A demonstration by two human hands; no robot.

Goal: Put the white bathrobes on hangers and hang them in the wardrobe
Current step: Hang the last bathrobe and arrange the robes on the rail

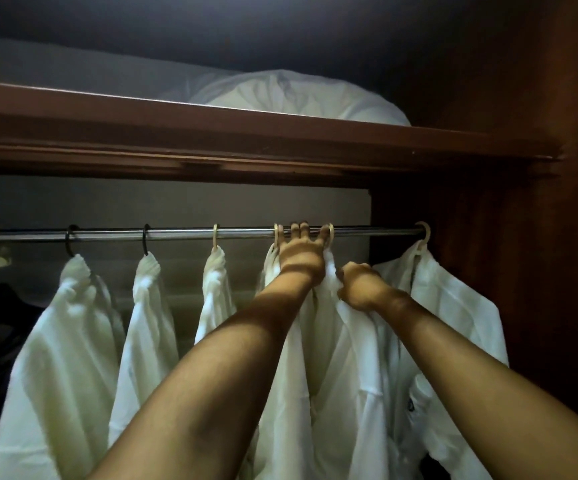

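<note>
White bathrobes (62,341), six hung, two hands (301,252)

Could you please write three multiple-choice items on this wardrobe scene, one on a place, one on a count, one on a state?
1. Where does the white bedding lie?
A. On the shelf above the rail
B. On the wardrobe floor
C. Over the rail

2. How many black hanger hooks are on the rail?
A. None
B. Two
C. Five

3. What is the right hand doing?
A. Hanging open at the person's side
B. Resting flat on the shelf
C. Gripping white bathrobe fabric

Answers:
1 A, the bedding sits on the wooden shelf over the rail.
2 B, two black hooks hang left of the cream ones.
3 C, its fingers curl into the bathrobe while the left hand reaches the rail.
</note>
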